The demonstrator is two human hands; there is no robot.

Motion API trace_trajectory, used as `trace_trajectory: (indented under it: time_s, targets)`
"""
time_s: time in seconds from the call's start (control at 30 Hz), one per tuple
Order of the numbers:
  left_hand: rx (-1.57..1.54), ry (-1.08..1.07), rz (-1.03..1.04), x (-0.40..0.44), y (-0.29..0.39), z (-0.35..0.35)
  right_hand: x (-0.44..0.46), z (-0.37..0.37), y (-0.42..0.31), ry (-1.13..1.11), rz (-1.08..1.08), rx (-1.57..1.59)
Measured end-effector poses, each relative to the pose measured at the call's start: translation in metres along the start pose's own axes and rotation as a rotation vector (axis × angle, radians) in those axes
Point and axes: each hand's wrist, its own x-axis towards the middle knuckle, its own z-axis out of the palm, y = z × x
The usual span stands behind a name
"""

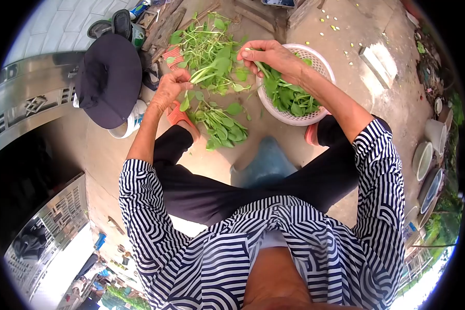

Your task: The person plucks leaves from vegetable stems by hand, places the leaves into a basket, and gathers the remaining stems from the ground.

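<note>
My left hand is closed around the pale stems of a small bunch of leafy greens, its leaves pointing to the right. My right hand is pinched at the left rim of a pink-white plastic basket; a green stem shows under its fingers. Picked leafy greens fill part of the basket. Below my left hand, a pile of leafy greens lies on the ground. Farther off is a looser heap of thin stems and trimmings.
A blue plastic stool is between my legs. On the left, a dark hat rests over a white bucket. Wooden planks lie at the back. A white block and several basins are on the right.
</note>
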Motion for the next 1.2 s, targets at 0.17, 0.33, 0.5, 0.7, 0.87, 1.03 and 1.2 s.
trace_trajectory:
  time_s: [0.17,0.33,0.5,0.7,0.87,1.03,1.2]
  targets:
    - [-0.258,-0.045,0.047,-0.04,0.076,0.005,0.007,-0.01,0.0,0.234,-0.468,-0.541]
    - [-0.488,-0.026,0.161,-0.05,0.087,0.015,0.003,-0.01,0.004,0.085,-0.243,-0.678]
    - [-0.78,0.028,0.153,-0.04,0.078,0.021,-0.001,-0.005,0.007,0.046,-0.069,-0.47]
    - [-0.752,-0.052,0.073,-0.03,0.074,0.015,0.005,-0.01,0.003,0.1,-0.079,-0.523]
    - [-0.761,-0.208,-0.026,-0.03,0.074,0.007,0.003,-0.005,-0.007,-0.051,0.025,-0.419]
    - [-0.818,-0.19,-0.12,-0.029,0.076,0.01,-0.002,0.01,-0.003,-0.174,-0.072,-0.807]
    - [-0.806,-0.201,-0.142,-0.027,0.081,0.016,-0.009,0.019,-0.004,-0.165,-0.133,-1.021]
